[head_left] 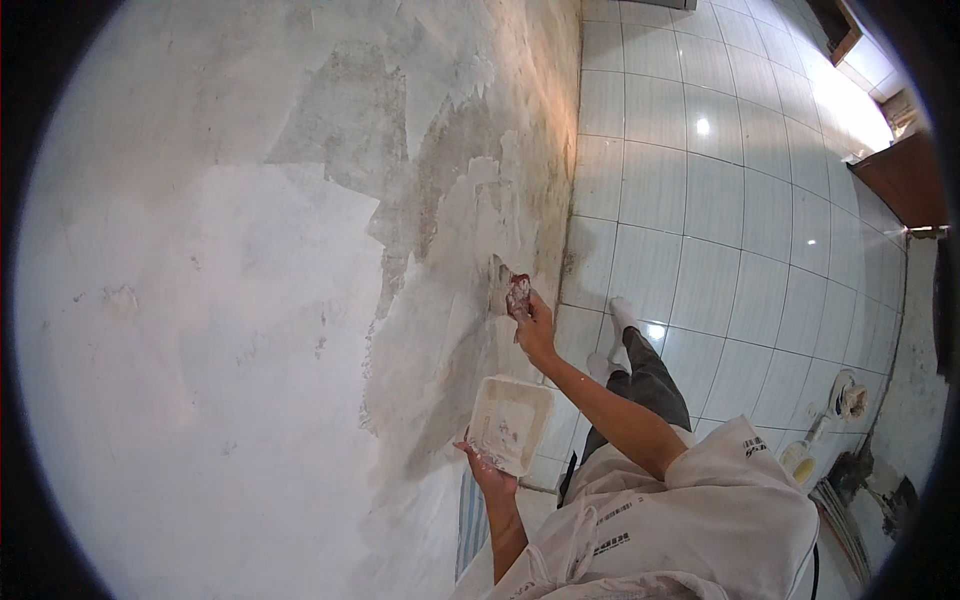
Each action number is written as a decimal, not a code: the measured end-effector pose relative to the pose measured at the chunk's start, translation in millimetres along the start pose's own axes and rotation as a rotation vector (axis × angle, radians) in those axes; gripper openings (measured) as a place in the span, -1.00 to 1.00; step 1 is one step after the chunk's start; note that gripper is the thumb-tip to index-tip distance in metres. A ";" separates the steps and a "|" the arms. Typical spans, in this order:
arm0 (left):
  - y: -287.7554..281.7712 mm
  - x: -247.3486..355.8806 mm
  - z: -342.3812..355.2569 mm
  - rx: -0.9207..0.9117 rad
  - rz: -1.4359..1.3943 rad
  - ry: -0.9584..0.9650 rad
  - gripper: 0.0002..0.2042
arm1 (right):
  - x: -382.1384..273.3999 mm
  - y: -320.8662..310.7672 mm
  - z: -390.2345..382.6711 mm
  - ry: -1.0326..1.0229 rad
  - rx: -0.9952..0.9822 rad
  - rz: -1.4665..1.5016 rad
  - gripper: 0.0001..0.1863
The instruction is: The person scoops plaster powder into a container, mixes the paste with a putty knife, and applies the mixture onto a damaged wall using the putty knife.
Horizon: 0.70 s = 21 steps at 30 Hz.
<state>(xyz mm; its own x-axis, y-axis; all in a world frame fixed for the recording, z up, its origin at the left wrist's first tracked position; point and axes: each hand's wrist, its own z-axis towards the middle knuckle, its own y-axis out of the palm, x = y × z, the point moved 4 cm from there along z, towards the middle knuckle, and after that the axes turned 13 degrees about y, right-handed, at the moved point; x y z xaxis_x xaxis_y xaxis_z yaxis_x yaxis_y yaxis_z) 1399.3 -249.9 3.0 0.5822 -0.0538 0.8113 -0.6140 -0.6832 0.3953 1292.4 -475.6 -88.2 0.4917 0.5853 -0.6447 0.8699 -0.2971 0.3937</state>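
My right hand (537,325) grips the red-brown, plaster-smeared handle of a putty knife (518,292). Its blade (496,275) lies against or very near the wall (260,300), by a damp-looking grey strip of filler. Lower down, my left hand (492,474) holds a shallow cream tray (511,420) at its bottom corner, fingers partly hidden under it. White smears and some paste lie in the tray, and white residue covers the left fingers. Bare grey patches (350,120) break up the whitish coat higher on the wall.
White tiles (720,200) cover the floor right of the wall, where my feet (622,312) stand. At the lower right are a round container (850,395) and a yellowish-lined tub (799,462). A brown panel (905,182) stands at the far right. Blue-striped cloth (471,520) hangs below the tray.
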 end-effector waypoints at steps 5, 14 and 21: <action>-6.8 -2.0 1.1 0.037 0.012 -0.010 -0.27 | 2.1 -11.1 -26.7 -0.122 -0.020 0.054 -0.68; -7.0 0.7 -11.6 -0.002 0.071 -0.013 -0.26 | 52.8 -38.3 -2.5 -0.119 0.199 -0.141 -0.68; -16.5 5.5 -21.2 0.041 0.053 -0.018 -0.25 | 20.6 32.3 -4.2 -0.407 0.212 -0.337 -0.61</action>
<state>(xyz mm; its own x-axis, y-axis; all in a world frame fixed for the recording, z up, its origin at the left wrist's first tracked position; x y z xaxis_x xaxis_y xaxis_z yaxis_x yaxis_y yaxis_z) 1401.3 -223.4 10.1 0.5589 -0.1037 0.8227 -0.6223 -0.7082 0.3335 1330.4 -469.9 -86.0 0.1241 0.3482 -0.9291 0.9493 -0.3142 0.0091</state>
